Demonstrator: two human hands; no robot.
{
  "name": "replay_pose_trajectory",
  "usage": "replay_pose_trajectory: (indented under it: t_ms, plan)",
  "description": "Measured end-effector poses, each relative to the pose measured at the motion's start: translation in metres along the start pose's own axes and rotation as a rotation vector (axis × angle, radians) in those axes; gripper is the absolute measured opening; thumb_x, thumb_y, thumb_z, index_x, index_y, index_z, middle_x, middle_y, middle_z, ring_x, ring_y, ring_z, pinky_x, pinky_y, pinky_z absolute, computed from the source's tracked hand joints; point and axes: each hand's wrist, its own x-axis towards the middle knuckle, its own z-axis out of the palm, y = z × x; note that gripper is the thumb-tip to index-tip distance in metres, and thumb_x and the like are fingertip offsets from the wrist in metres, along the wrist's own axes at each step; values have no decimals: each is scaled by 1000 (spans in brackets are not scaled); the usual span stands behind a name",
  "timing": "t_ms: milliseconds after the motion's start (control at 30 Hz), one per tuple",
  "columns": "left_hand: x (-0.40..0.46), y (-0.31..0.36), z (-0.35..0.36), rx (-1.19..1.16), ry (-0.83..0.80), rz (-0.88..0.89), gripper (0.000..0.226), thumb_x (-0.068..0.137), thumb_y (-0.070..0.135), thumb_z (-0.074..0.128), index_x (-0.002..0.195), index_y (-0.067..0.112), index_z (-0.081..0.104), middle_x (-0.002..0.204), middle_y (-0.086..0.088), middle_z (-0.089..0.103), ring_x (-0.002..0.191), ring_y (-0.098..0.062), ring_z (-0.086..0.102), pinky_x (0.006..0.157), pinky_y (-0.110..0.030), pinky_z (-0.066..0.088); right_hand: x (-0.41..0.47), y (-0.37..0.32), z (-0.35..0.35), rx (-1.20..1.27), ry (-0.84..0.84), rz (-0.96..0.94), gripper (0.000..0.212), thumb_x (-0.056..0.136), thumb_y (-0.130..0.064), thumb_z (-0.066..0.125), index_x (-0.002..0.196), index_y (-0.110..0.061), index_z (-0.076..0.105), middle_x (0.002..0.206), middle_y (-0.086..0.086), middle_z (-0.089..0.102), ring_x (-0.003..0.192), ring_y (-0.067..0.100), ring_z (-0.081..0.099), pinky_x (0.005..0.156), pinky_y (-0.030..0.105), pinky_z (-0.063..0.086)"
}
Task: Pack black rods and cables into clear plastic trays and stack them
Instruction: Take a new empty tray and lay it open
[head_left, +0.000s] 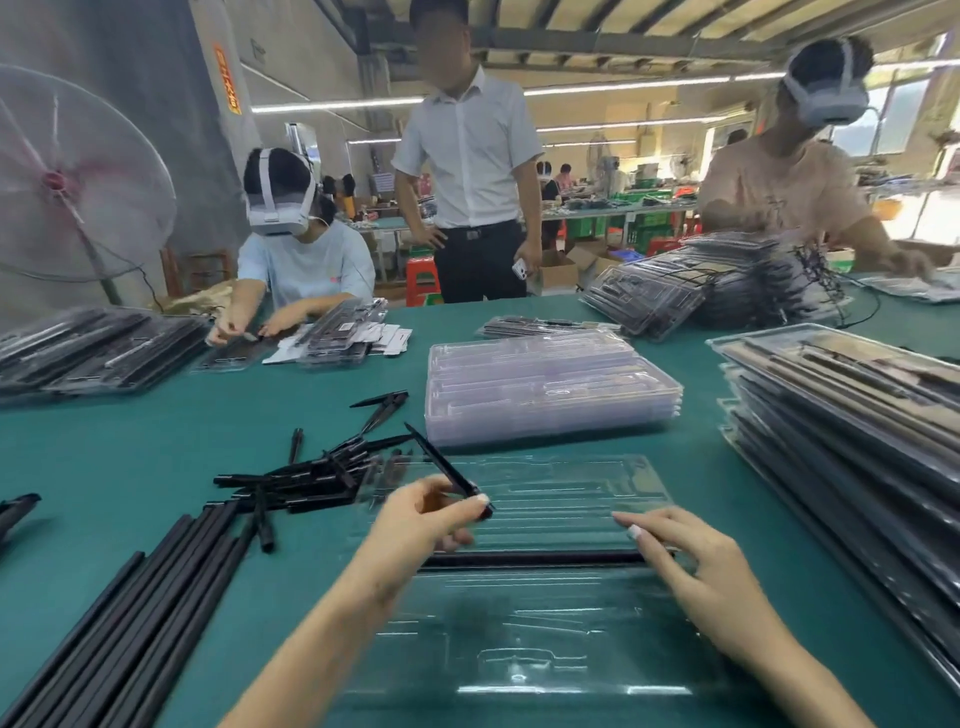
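A short black rod (448, 470) is pinched between thumb and fingers of the left hand (428, 512), above an open clear tray (519, 623) on the green table (156, 431). A long rod (535, 559) is seated across the tray, touched at its right end by the loosely spread right hand (691, 556). Empty trays (545, 389) are stacked behind; filled trays (852, 431) are piled at right. An orange wall sign (227, 78) cannot be read.
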Motion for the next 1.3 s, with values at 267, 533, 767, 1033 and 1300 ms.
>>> replay_pose_trajectory:
  t_ms: [267,533,767,1033,1300]
  plan:
    - [-18,-21,82,-150,-251,-90,8,81,16,73,88,15,70,78,1,72,60,-7,63,52,-12,39,-5,-12,6,213,-136,-103,21,74,-21,73,95,-22,76,80,-4,71,70,9,66,66,17,50]
    - [-13,-25,40,359,7,262,5,77,19,79,76,21,75,67,12,68,64,4,58,63,-7,41,-4,11,-8,-311,-311,-218,15,84,-37,70,97,-33,75,85,-23,57,78,-3,54,72,21,46]
    - [-13,-49,45,822,-141,519,14,91,28,62,98,30,75,81,14,53,89,-4,48,78,-13,34,-4,6,-11,-319,-427,-228,22,86,-43,66,107,-43,70,95,-27,53,89,-7,51,84,19,42]
    - [-21,-48,50,1165,-140,817,5,82,27,68,84,30,71,77,12,60,78,-9,55,66,-19,32,-3,-6,2,-363,-353,-181,39,87,-51,58,66,-20,67,81,-18,55,77,-1,48,73,19,38]
    - [-26,-46,0,1039,-97,636,34,95,24,48,127,31,56,118,11,55,113,-6,43,88,-17,24,1,-35,30,-532,-208,-270,27,88,-37,64,64,-24,67,75,-14,56,68,11,58,61,29,47]
